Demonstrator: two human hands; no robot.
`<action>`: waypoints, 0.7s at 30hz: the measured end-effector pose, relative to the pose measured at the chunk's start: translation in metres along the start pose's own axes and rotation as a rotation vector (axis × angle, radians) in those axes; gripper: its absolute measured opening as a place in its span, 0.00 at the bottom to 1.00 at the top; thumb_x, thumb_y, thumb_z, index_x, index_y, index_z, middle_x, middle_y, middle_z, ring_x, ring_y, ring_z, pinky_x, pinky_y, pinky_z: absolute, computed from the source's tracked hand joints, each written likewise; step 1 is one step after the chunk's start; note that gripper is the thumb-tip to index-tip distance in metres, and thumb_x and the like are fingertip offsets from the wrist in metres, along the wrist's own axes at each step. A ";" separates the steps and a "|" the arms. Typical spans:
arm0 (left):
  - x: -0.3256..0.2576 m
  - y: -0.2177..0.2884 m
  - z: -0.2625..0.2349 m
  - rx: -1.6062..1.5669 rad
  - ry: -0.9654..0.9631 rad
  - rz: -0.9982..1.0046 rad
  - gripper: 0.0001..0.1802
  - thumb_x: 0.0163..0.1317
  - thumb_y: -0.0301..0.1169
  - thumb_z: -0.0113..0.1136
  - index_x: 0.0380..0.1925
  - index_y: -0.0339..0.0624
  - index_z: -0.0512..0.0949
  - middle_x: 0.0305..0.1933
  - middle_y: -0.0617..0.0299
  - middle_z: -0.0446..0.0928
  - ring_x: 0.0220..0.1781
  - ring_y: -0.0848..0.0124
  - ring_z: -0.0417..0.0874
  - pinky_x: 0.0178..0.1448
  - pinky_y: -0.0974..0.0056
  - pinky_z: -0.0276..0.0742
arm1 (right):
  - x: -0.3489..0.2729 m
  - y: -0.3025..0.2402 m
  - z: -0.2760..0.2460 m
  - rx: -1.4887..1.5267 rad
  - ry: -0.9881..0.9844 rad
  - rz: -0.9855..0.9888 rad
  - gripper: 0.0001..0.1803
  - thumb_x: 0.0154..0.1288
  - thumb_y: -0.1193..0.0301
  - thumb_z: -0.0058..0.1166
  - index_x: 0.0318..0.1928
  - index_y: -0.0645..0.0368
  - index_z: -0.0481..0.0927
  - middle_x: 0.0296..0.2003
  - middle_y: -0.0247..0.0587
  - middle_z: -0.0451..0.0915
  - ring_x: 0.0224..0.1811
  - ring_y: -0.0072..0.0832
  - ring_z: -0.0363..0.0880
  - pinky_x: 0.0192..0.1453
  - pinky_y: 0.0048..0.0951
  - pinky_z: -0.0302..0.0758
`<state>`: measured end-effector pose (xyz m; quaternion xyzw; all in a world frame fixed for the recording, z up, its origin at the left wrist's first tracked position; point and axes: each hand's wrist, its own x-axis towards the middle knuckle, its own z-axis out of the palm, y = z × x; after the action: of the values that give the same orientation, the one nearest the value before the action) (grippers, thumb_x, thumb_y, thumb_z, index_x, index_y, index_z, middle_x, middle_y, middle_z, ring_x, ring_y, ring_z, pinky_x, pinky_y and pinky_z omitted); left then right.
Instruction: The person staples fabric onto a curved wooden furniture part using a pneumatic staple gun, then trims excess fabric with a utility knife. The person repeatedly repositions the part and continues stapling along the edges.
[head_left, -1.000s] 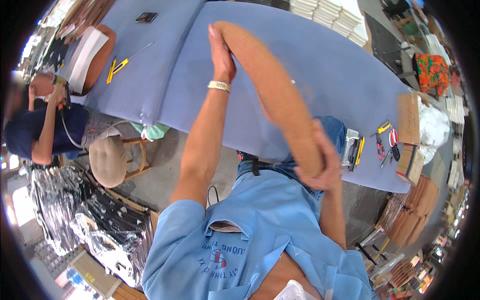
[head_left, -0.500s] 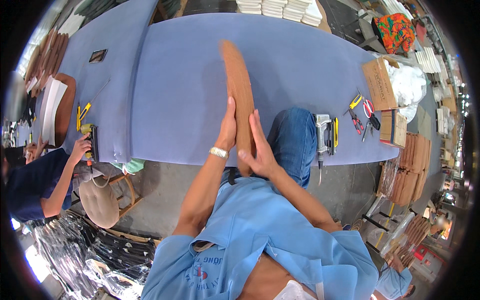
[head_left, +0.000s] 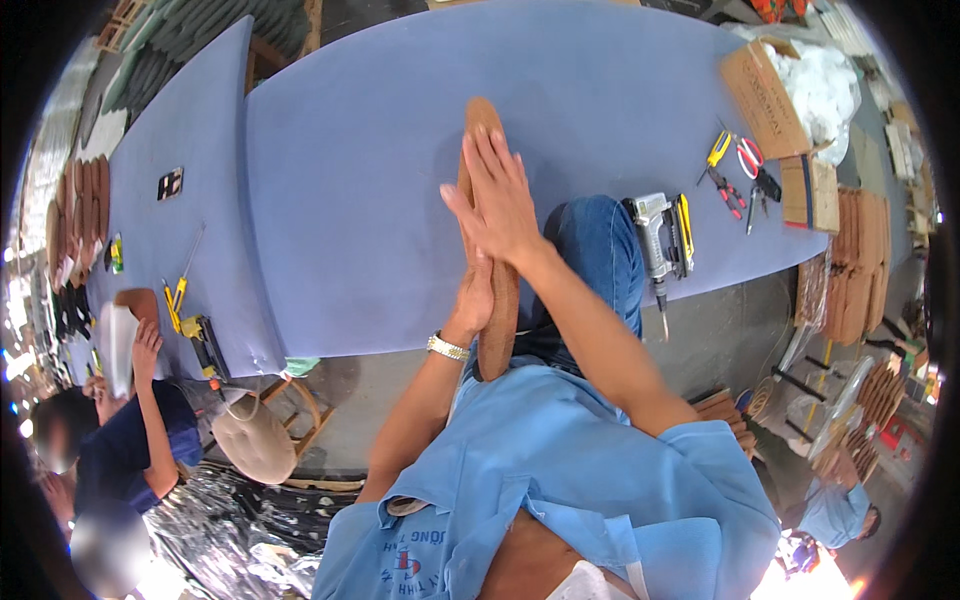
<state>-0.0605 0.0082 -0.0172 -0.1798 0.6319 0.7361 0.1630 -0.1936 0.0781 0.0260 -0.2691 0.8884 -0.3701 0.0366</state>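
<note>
A long, slightly curved brown upholstered panel (head_left: 497, 335) stands on its narrow side before me, one end close to my shirt and the other out over the blue table. My left hand (head_left: 474, 300) grips its left side near the lower half; some of those fingers are hidden behind my right hand. Flat against the upper part of the panel lies my right hand (head_left: 502, 210), fingers stretched and thumb spread to the left. My bent knee in jeans (head_left: 597, 255) is just right of the panel.
On the blue table (head_left: 350, 200), a staple gun (head_left: 655, 235) lies right of my knee. Pliers (head_left: 725, 190) and scissors (head_left: 750, 158) lie near a cardboard box (head_left: 765, 100) with white stuffing. At left, a co-worker (head_left: 130, 440) holds a panel beside another staple gun (head_left: 205, 345).
My right hand has moved up and forward along the panel, now lying flat across it. My left hand sits lower. The co-worker's hand has left the staple gun for a panel.
</note>
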 end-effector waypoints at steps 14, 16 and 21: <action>0.078 0.054 0.012 0.332 0.189 0.458 0.42 0.84 0.56 0.27 0.84 0.39 0.39 0.88 0.48 0.37 0.89 0.54 0.36 0.89 0.53 0.37 | 0.060 0.067 -0.005 0.776 -0.004 0.277 0.39 0.86 0.48 0.28 0.84 0.61 0.46 0.85 0.52 0.41 0.88 0.39 0.34 0.89 0.37 0.37; 0.091 0.046 0.013 0.272 0.185 0.469 0.41 0.84 0.56 0.27 0.84 0.39 0.39 0.89 0.49 0.35 0.90 0.54 0.34 0.89 0.53 0.35 | 0.037 0.060 -0.009 0.678 0.040 0.211 0.39 0.87 0.50 0.28 0.84 0.62 0.45 0.85 0.53 0.39 0.88 0.40 0.33 0.89 0.38 0.36; 0.081 0.053 0.018 -0.030 0.095 0.345 0.42 0.82 0.61 0.28 0.85 0.49 0.40 0.89 0.56 0.42 0.87 0.57 0.51 0.86 0.55 0.55 | -0.052 0.041 0.003 0.745 0.170 0.140 0.38 0.87 0.52 0.29 0.84 0.63 0.43 0.85 0.54 0.38 0.88 0.43 0.32 0.89 0.39 0.35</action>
<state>-0.1579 0.0188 -0.0073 -0.1057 0.6492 0.7533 0.0013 -0.1672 0.1262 -0.0104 -0.1443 0.7093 -0.6849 0.0835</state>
